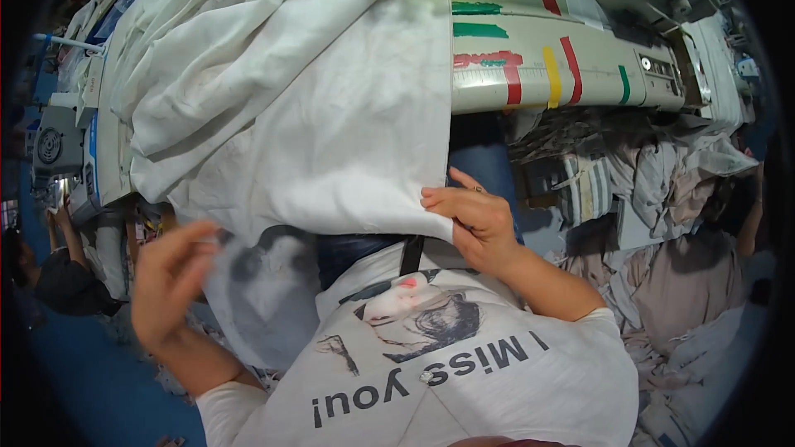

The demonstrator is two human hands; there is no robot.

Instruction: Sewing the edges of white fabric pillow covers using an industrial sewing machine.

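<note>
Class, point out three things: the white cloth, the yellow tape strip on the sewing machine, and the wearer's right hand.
White cloth [356, 132]: head view, smooth middle part.
Yellow tape strip [552, 77]: head view, middle of its length.
Right hand [482, 222]: head view, back of the hand.

I have the right hand [482, 223] pinching the lower right corner of the white cloth [348, 116], which partly covers the tape-striped machine bed [596, 74]. My left hand [172, 273], blurred and loosely open, is near the cloth's lower left.
</note>
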